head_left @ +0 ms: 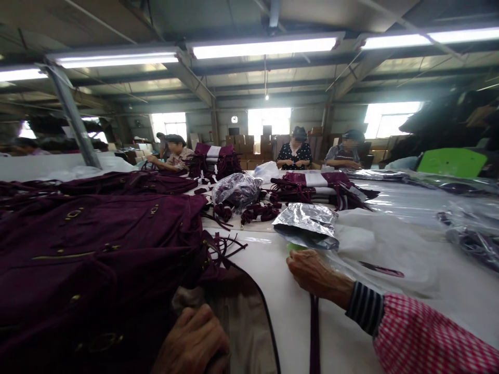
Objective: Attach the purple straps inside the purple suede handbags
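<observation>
The left hand (191,340) sits at the bottom edge of the view, knuckles up and fingers curled in. It presses on the near corner of a large purple bag (97,259), just where a flap of beige lining (237,311) spills out from under it. Whether the fingers have pinched any cloth I cannot tell, as the fingertips are tucked out of sight. The purple bag lies flat on the left part of the white table (280,317), on top of more of the same kind, with brass-coloured fittings and thin cords trailing off its right edge.

The right hand (315,272) reaches forward across the table, palm down and fingers loosely bent, with a striped cuff and a red-checked sleeve behind it. Its fingertips lie at the near edge of a crumpled silver packet (307,221) that has something small and green beneath it; I cannot tell whether they hold anything. A dark purple strap (314,332) runs straight along the table from under this hand toward the viewer. Soft white wrapping (385,244) lies just to the right of the packet.

Further off, a clear bag (236,189) stuffed with purple pieces stands beside loose tassels (257,210). Three people (295,153) sit at the far side of the table, with brown cartons (249,143) stacked behind them
</observation>
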Motion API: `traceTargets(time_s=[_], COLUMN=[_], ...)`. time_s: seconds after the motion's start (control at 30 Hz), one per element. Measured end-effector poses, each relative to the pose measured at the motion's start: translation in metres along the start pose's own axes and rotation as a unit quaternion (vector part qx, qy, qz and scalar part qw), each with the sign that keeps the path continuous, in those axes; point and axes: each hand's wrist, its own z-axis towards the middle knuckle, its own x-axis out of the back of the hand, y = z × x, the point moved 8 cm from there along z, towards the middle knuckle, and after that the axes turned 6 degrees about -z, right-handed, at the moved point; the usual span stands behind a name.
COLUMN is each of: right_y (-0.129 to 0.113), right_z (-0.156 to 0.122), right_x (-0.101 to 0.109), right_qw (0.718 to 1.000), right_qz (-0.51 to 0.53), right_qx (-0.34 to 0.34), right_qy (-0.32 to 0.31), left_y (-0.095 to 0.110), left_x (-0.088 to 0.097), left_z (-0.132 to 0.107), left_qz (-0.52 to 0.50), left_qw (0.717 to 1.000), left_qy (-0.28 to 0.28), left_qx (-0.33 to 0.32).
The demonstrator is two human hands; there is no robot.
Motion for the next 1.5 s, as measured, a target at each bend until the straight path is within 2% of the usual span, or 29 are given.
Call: traceTargets(time_s=[0.1, 0.23, 0.33, 0.4, 0.47, 0.57, 0.63, 0.7, 0.77, 0.83, 0.93, 1.0, 1.07, 1.2, 1.27, 1.33, 1.4, 1.5], right_y=[0.014, 0.032, 0.035, 0.035, 0.034, 0.029, 0.019, -0.002, -0.036, -0.073, -0.118, -0.135, -0.141, -0.134, -0.132, -0.134, -0.136, -0.142], right_z=[-0.003, -0.009, -0.012, -0.013, -0.014, -0.015, -0.016, -0.016, -0.012, -0.006, 0.006, 0.014, 0.018, 0.022, 0.022, 0.023, 0.027, 0.029], right_x=[0.009, 0.021, 0.021, 0.016, 0.014, 0.02, 0.029, 0.042, 0.057, 0.069, 0.071, 0.06, 0.043, 0.023, 0.014, 0.008, 0.008, 0.011], right_qw=[0.998, 0.986, 0.975, 0.963, 0.948, 0.927, 0.898, 0.854, 0.809, 0.783, 0.791, 0.8, 0.793, 0.782, 0.773, 0.757, 0.739, 0.695], right_qz=[0.024, 0.083, 0.139, 0.201, 0.258, 0.319, 0.392, 0.487, 0.571, 0.615, 0.61, 0.597, 0.6, 0.611, 0.614, 0.626, 0.646, 0.687], right_qx=[-0.063, -0.147, -0.171, -0.179, -0.181, -0.174, -0.173, -0.161, -0.129, -0.094, -0.047, -0.039, -0.048, -0.063, -0.07, -0.073, -0.083, -0.133], right_qy=[0.007, 0.013, 0.01, 0.019, 0.045, 0.089, 0.097, 0.082, 0.052, 0.018, -0.019, -0.054, -0.092, -0.11, -0.142, -0.172, -0.17, -0.166], left_y=[0.003, 0.006, 0.008, 0.012, 0.018, 0.026, 0.029, 0.031, 0.03, 0.028, 0.026, 0.024, 0.024, 0.027, 0.029, 0.032, 0.034, 0.033], left_x=[0.008, 0.012, 0.009, 0.009, 0.014, 0.022, 0.026, 0.027, 0.022, 0.015, 0.013, 0.015, 0.018, 0.023, 0.025, 0.028, 0.028, 0.027], left_z=[0.008, 0.015, 0.014, 0.012, 0.011, 0.014, 0.018, 0.018, 0.016, 0.01, 0.001, -0.003, -0.003, 0.001, 0.007, 0.014, 0.021, 0.02], left_qz=[-0.035, -0.073, -0.049, -0.011, 0.03, 0.061, 0.061, 0.058, 0.063, 0.066, 0.062, 0.061, 0.061, 0.059, 0.057, 0.055, 0.057, 0.066], left_qw=[0.999, 0.995, 0.993, 0.994, 0.992, 0.987, 0.986, 0.985, 0.985, 0.983, 0.979, 0.977, 0.977, 0.976, 0.978, 0.979, 0.979, 0.978], left_qy=[0.0, -0.067, -0.1, -0.075, -0.016, 0.041, 0.044, 0.036, -0.006, -0.057, -0.09, -0.094, -0.09, -0.085, -0.08, -0.077, -0.079, -0.062], left_qx=[-0.002, -0.018, -0.047, -0.082, -0.121, -0.144, -0.149, -0.158, -0.159, -0.163, -0.174, -0.18, -0.185, -0.189, -0.186, -0.181, -0.177, -0.19])
